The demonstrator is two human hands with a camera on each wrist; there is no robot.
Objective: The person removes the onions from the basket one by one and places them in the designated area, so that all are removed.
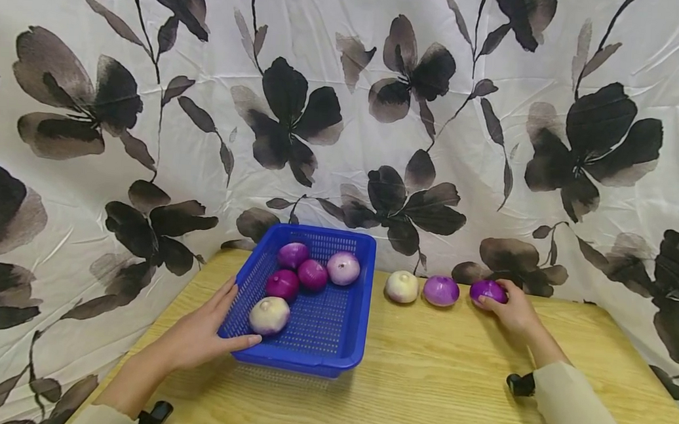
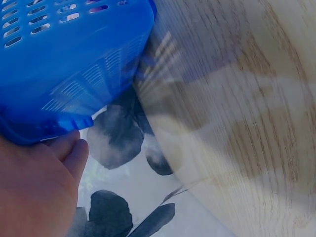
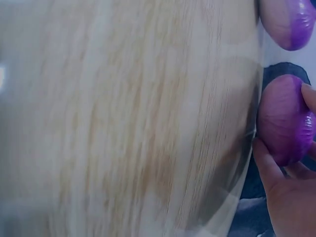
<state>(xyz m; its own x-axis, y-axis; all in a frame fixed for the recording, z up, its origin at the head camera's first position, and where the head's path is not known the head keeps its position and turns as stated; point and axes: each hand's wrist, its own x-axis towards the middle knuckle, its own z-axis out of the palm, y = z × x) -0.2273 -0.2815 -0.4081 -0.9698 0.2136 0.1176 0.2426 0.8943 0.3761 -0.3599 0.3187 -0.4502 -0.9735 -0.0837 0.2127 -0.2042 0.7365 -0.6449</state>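
My left hand [image 1: 197, 333] holds the near left corner of a blue plastic basket [image 1: 356, 344], thumb on the front rim and fingers along the left side. Inside the basket lie several onions, among them a white onion [image 1: 269, 315] near my thumb and a dark purple onion [image 1: 282, 285]. Over at the right, my right hand [image 1: 516, 310] grips a purple onion [image 1: 485, 292] between thumb and fingers; the right wrist view shows this onion [image 3: 281, 121] too. Beside it in a row sit a lighter purple onion [image 1: 441, 291] and another white onion [image 1: 402, 287].
A light wooden table [image 1: 422, 388] carries the basket and the row of onions. Behind it and at both sides hangs a white cloth [image 1: 329, 191] with dark flowers, close to the table's back edge.
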